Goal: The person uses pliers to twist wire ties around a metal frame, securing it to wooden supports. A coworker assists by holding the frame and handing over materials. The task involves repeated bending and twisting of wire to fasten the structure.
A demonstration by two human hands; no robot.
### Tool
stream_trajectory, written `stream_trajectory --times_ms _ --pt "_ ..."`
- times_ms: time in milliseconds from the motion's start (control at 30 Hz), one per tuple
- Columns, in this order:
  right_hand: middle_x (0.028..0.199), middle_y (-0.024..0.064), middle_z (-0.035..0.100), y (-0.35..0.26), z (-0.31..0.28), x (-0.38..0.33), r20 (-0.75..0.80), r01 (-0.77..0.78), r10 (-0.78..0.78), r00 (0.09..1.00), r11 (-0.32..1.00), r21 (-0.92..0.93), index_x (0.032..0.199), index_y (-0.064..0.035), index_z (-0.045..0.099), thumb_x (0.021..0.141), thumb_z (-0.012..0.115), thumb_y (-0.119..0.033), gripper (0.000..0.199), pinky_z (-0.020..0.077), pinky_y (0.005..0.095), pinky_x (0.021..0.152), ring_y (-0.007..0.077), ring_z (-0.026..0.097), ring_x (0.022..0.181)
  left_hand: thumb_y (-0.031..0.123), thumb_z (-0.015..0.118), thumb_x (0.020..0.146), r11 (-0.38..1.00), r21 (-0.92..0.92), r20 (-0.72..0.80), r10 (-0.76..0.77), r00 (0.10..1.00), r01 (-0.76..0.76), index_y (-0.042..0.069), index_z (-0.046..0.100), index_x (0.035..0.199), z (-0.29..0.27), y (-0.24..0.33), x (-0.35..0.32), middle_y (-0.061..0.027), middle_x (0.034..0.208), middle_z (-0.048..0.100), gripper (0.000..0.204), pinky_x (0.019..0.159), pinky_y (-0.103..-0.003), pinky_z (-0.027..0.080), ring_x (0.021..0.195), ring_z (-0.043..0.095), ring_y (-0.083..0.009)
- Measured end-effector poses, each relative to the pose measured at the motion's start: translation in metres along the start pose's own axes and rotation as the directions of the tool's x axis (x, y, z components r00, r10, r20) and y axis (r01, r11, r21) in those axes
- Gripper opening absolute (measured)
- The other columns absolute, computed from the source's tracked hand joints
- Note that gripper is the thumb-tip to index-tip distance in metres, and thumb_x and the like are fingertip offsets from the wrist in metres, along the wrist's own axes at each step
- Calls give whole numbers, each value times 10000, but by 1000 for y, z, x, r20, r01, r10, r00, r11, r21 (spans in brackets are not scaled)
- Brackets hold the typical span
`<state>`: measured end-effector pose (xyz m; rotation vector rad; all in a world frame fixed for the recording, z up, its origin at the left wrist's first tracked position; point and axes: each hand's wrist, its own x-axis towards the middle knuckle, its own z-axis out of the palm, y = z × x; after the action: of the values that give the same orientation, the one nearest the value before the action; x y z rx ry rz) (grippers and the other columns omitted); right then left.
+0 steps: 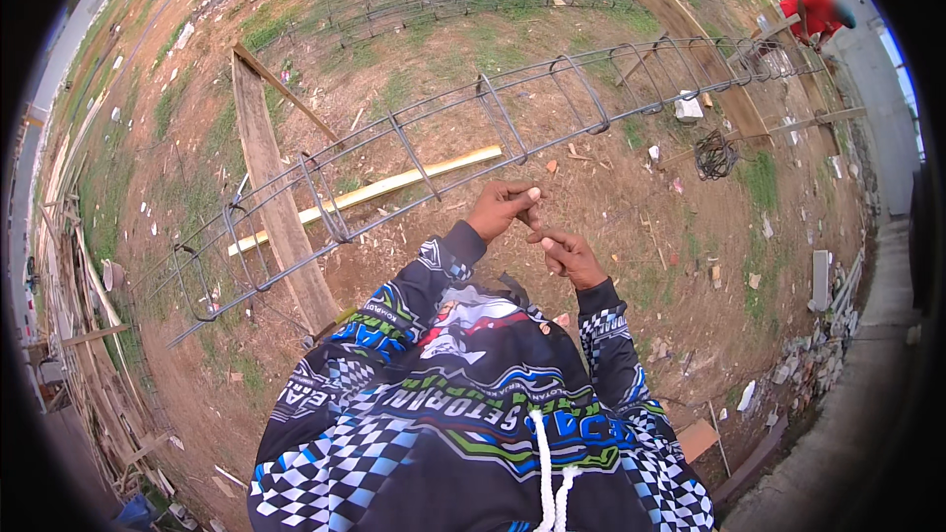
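Checkered sleeves and a white drawstring [548,473] fill the bottom of the frame, and my two hands meet just above them near the middle. My left hand [503,209] is curled nearly closed, thumb and forefinger pinching something thin; it looks like a short piece of tie wire [533,213], though it is too small to be sure. My right hand [570,254] sits just beside it, fingers folded in, touching or almost touching the same strand; whether it truly grips I cannot tell.

Such wire I judge light and springy, easy to bend, with sharp ends, so I would hold it by the middle with fingertips.

Beyond my hands, running from lower left to upper right, lies a long rebar cage [443,138], stiff and surely heavy, resting across a wooden plank [276,197] and a pale yellow board [394,187]. A dark coil of wire [715,154] lies on the ground at right.

Bare dirt [611,187] with patchy grass and scattered rubble makes up the ground. A person in red [814,15] crouches at the cage's far end, upper right, well apart from me.
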<state>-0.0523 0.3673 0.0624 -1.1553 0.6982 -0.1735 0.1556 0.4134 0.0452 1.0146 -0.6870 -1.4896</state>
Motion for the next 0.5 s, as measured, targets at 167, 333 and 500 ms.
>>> stream_trajectory --times_ms 167,333,500 --pt "678 29 574 45 -42 49 -367 -21 -179 913 877 -479 1024 -30 709 940 571 -231 258 401 287 551 128 515 584 303 692 847 255 961 -75 614 786 -109 30 657 1128 -31 15 27 -172 946 680 392 777 -402 503 934 635 -322" --pt "831 169 673 52 -17 88 -416 -145 -225 881 708 -691 1004 -70 720 892 585 -220 231 488 372 688 285 641 751 333 691 843 383 906 -220 65 973 179 4 647 1141 -87 -2 58 -153 887 702 446 661 -383 531 730 681 -269" --pt "738 173 638 37 -5 125 -503 -8 -406 763 772 -636 994 -56 711 895 570 -211 232 473 378 636 279 628 671 272 681 860 767 558 -340 -139 930 318 -52 671 1066 -68 5 76 -137 869 712 384 640 -329 538 726 693 -191"
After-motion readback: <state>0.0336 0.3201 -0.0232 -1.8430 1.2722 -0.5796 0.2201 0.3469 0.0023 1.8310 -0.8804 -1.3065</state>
